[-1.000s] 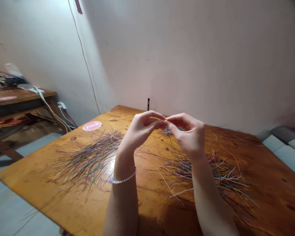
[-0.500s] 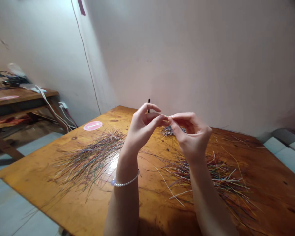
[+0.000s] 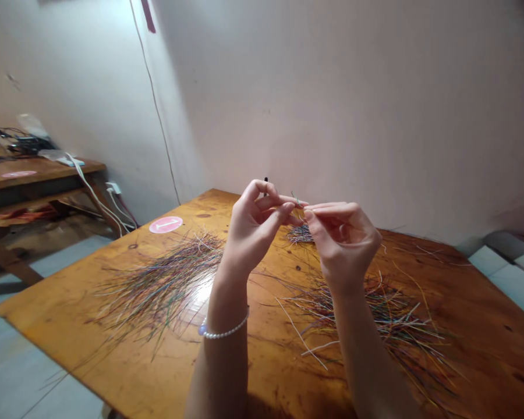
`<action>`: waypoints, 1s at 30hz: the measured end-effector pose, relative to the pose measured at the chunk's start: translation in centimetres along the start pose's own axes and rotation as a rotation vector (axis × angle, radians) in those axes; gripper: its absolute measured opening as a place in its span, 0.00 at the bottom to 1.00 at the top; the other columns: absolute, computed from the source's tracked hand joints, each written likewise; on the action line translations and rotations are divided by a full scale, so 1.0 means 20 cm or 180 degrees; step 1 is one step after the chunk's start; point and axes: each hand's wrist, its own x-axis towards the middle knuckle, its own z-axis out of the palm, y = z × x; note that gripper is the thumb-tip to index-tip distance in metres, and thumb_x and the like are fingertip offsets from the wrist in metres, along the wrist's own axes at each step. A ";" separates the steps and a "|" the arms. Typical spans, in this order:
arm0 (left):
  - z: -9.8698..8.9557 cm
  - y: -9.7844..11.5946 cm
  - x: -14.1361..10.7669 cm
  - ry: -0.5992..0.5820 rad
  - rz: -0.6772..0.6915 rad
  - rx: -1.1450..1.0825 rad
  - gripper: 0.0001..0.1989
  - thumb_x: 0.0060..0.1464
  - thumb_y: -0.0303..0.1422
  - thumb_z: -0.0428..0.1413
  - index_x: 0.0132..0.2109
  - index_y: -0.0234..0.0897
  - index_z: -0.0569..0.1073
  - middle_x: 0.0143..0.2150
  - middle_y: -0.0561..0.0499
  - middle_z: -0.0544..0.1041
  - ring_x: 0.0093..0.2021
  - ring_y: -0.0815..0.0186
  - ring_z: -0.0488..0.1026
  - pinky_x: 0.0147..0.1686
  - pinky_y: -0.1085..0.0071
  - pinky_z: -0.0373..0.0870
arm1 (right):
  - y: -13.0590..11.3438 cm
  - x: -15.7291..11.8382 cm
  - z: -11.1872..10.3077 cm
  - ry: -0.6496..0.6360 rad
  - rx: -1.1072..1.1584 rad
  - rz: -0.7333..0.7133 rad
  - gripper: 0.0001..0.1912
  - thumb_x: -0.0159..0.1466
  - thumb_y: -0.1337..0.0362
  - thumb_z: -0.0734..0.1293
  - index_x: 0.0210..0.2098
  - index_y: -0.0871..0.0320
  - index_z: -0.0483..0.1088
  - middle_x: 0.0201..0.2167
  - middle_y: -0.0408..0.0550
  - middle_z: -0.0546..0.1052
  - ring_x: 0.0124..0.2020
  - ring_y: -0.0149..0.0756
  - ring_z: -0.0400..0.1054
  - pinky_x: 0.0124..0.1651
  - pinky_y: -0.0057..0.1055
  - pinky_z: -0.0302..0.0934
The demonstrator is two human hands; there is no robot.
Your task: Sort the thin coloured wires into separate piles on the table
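A pale plastered wall (image 3: 332, 105) rises behind a broad, glossy wooden surface (image 3: 484, 302), whose far corner points toward the room's corner. Off to the left, a separate wooden bench (image 3: 35, 170) carries dark electronics and a white cable (image 3: 94, 195) that drops toward a wall socket.

Loose strands lie in three groups on the main surface. A long, fanned pile of multicoloured wires (image 3: 161, 291) spreads toward the left edge, with its strands running roughly the same way. A messier, crisscrossed pile of wires (image 3: 375, 317) sits toward the right and near edges. A small bunch of wires (image 3: 300, 234) lies nearer the far edge, directly beyond the hands. The separate groups seem to keep the middle of the surface open for working. A round pink sticker (image 3: 166, 224) is near the far left edge, and a slim black object (image 3: 266, 184) stands upright beyond the far edge.

The hands are together, raised above the surface between the piles. This probably keeps the work clear of the loose strands. The left hand (image 3: 255, 224), with a pearl bracelet (image 3: 222, 333) at its wrist, pinches a thin coloured wire (image 3: 297, 203) at its fingertips. The right hand (image 3: 343, 247) meets it there, though whether it grips the wire or only touches it is too fine to tell.
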 end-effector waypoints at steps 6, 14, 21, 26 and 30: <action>0.00 0.01 0.00 -0.0046 0.0068 -0.0095 0.15 0.52 0.27 0.59 0.33 0.40 0.57 0.31 0.54 0.77 0.25 0.72 0.75 0.21 0.78 0.66 | 0.01 0.01 0.00 -0.0021 0.0678 0.0644 0.05 0.55 0.66 0.70 0.28 0.53 0.68 0.27 0.41 0.75 0.30 0.30 0.71 0.33 0.30 0.67; 0.00 0.00 0.00 -0.0035 0.0113 -0.0314 0.15 0.52 0.26 0.59 0.32 0.39 0.57 0.33 0.53 0.79 0.25 0.73 0.75 0.21 0.79 0.65 | -0.01 0.03 -0.03 -0.0240 0.1617 0.1849 0.04 0.52 0.65 0.71 0.25 0.54 0.71 0.25 0.39 0.72 0.24 0.24 0.64 0.28 0.23 0.63; 0.00 -0.02 0.00 0.0220 0.0162 -0.0591 0.15 0.51 0.29 0.60 0.36 0.41 0.58 0.36 0.53 0.80 0.25 0.74 0.74 0.23 0.79 0.67 | -0.01 0.03 -0.03 -0.0478 0.1654 0.2046 0.06 0.52 0.62 0.70 0.26 0.53 0.67 0.29 0.39 0.74 0.26 0.25 0.64 0.29 0.24 0.63; -0.02 -0.02 0.00 0.0077 -0.0210 -0.0163 0.15 0.50 0.33 0.60 0.37 0.41 0.59 0.39 0.51 0.78 0.26 0.73 0.73 0.23 0.76 0.66 | 0.00 0.03 -0.03 -0.0764 0.1267 0.1852 0.07 0.54 0.61 0.68 0.27 0.53 0.65 0.24 0.40 0.71 0.25 0.28 0.64 0.28 0.28 0.62; -0.05 -0.02 0.00 -0.0258 -0.0453 -0.0237 0.15 0.48 0.35 0.61 0.38 0.40 0.62 0.36 0.51 0.77 0.25 0.74 0.70 0.21 0.77 0.63 | 0.02 0.03 -0.04 -0.0913 0.1183 0.1756 0.06 0.53 0.62 0.69 0.27 0.53 0.67 0.22 0.39 0.70 0.23 0.27 0.62 0.27 0.28 0.61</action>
